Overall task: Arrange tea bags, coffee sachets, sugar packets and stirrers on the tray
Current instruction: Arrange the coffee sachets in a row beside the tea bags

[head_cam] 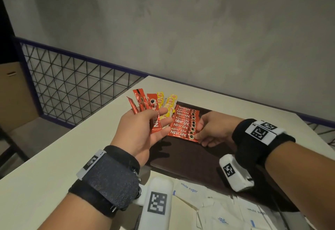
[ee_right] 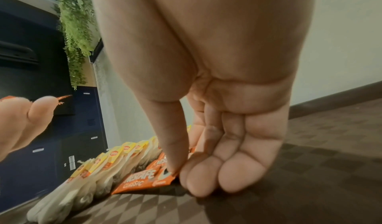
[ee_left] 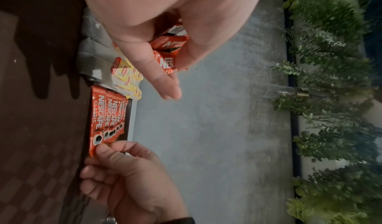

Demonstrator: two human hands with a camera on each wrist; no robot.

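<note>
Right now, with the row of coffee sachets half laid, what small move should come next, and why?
Probably the right hand lets go of the nearest sachet it pinches flat on the tray, then takes another from the left hand, which holds three spare sachets.

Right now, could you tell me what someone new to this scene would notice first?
The bright red Nescafe coffee sachets stand out, laid overlapping in a neat row on the dark brown tray, with yellow-tagged tea bags just beyond them. The left hand holds a fan of spare red sachets above the table, while the right hand pinches the nearest sachet's end.
</note>
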